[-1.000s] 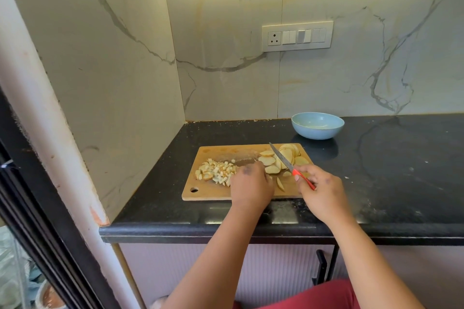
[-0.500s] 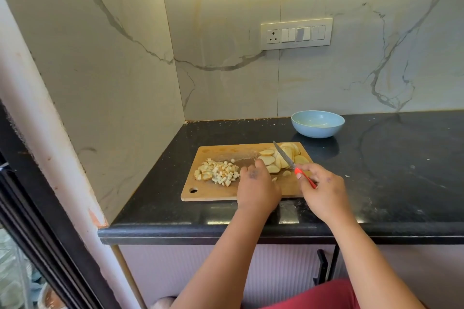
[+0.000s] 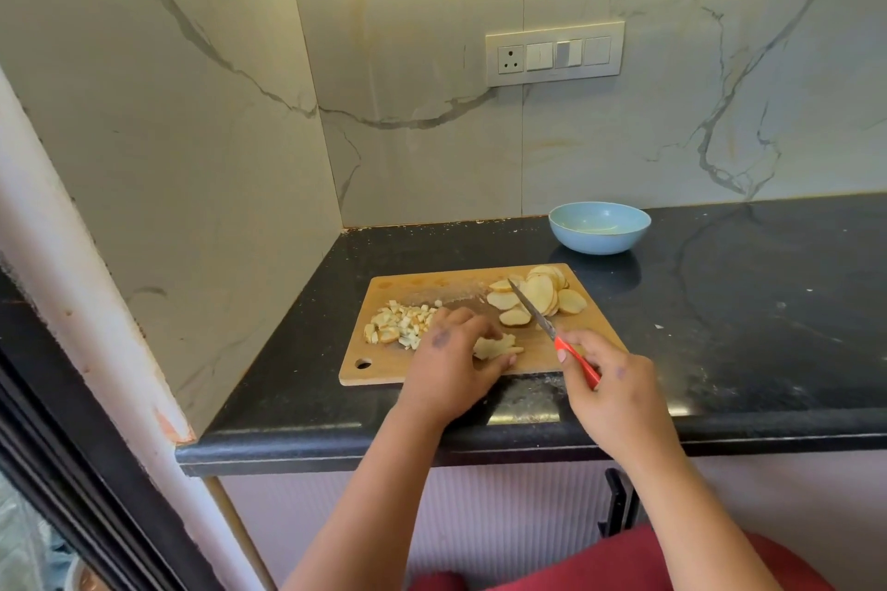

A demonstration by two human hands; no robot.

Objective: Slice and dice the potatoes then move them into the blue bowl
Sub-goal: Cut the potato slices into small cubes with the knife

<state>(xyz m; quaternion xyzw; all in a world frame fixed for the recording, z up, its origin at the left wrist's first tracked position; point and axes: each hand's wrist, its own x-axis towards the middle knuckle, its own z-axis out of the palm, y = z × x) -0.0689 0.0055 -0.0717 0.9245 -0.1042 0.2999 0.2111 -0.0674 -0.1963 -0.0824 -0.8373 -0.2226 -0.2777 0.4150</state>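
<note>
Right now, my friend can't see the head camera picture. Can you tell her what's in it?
A person's left hand holds potato slices on a wooden cutting board while the right hand holds a red-handled knife. Diced potato and more slices lie on it; a blue bowl sits behind.

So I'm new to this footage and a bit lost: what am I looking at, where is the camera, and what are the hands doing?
There is no machine here. A person wears a wide-angle camera on the head, so you look forward and down at their own two arms.

On the black counter lies a wooden cutting board. On it are a pile of diced potato at the left and round potato slices at the far right. A blue bowl stands on the counter beyond the board; no potato shows in it.

The right hand grips a red-handled knife, blade pointing away over the slices. The left hand rests on the board, its fingers on a few cut potato pieces.
</note>
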